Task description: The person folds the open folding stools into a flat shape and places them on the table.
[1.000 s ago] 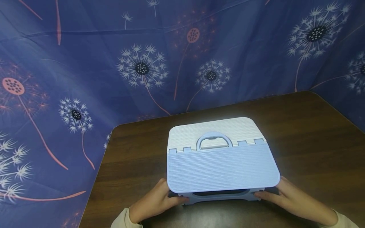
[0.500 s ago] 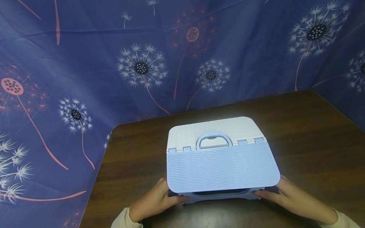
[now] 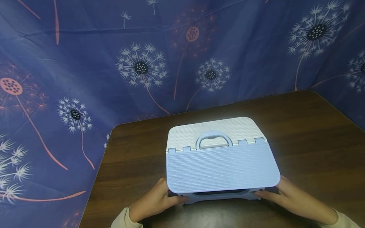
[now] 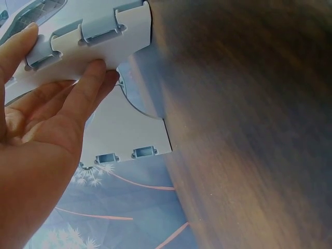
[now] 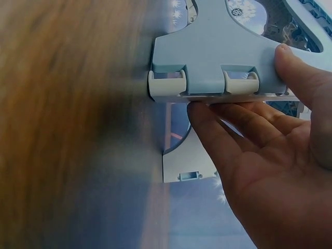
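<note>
Folding stool (image 3: 223, 169): one, standing on the table between the two hands.
Top panels: two; blue panel near, white panel (image 3: 182, 136) far.
Long axis: left to right, right end slightly farther.
Handle (image 3: 214, 133): one, loop directed far.
Left hand (image 3: 155, 201): part-closed, gripping left end of near leg frame (image 3: 220, 198).
Right hand (image 3: 288, 198): part-closed, gripping its right end.
Table (image 3: 137, 164): one, brown.
Cloth (image 3: 171, 19): blue, dandelion-printed, far side.

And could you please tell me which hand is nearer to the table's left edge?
The left. The left hand grips the folding stool at its left end, facing the table's left edge; the right hand grips its right end, across the stool from that edge.
</note>
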### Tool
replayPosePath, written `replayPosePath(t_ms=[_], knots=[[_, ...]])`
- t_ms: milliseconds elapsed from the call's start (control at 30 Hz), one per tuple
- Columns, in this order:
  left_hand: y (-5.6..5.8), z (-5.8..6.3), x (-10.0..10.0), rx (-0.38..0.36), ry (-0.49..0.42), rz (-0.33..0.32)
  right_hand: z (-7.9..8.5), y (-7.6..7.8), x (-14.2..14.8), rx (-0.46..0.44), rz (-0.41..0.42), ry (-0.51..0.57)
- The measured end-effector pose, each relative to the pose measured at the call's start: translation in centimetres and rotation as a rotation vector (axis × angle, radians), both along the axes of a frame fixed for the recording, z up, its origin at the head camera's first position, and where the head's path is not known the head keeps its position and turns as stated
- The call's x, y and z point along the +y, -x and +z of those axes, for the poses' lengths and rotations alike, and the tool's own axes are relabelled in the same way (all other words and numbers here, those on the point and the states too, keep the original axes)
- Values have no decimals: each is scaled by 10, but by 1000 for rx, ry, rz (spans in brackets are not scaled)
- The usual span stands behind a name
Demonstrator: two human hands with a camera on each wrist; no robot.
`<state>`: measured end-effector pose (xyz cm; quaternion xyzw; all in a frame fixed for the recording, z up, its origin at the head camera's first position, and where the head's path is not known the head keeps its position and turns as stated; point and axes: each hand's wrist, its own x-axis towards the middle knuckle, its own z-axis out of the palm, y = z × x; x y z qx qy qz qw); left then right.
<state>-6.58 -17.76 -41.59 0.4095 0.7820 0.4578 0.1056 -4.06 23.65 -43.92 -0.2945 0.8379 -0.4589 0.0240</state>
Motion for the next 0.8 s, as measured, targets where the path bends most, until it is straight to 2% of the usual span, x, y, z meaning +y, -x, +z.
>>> replayPosePath(t_ms=[800], knots=[[1,-2,0,4,-16,-11,-1,-1,1,13,18,-5]])
